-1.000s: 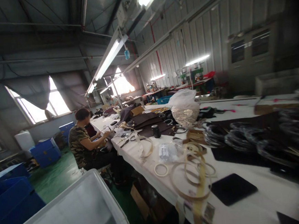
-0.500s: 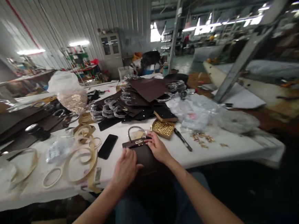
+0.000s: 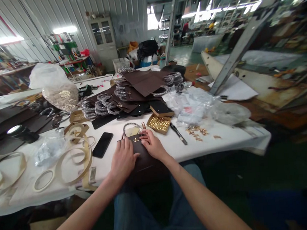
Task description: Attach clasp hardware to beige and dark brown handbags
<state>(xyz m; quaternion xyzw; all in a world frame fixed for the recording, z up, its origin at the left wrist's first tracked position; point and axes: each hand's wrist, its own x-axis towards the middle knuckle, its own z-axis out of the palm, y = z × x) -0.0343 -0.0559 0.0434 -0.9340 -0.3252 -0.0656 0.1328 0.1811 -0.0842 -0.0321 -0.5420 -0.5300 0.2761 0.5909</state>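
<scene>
A dark brown handbag [image 3: 143, 156] with a wrapped top handle [image 3: 129, 124] rests at the table's front edge, above my lap. Over its upper left edge lie the fingers of my left hand [image 3: 122, 157], gripping it, with the thumb apart on the front. Gold-coloured hardware [image 3: 136, 139] shows on the front panel between my hands. My right hand [image 3: 152, 143] is closed at the bag's top right, fingertips pinched together. A small gold-coloured metal piece [image 3: 143, 125] sticks up just above those fingertips; how it joins the bag is hidden.
Beyond the bag stands a box of gold-coloured parts [image 3: 159, 124], beside a black pen-like tool [image 3: 178, 133] and loose gold-coloured pieces [image 3: 197, 131]. A phone [image 3: 103, 145] and tape rolls [image 3: 44, 181] lie left. Brown bag panels [image 3: 144, 82] are stacked behind, with plastic bags [image 3: 192, 105] right.
The gold-coloured piece that lay against the bag's front now stands above my right fingertips, exposing the hardware beneath. My left hand stays on the bag's edge. The view has shifted slightly.
</scene>
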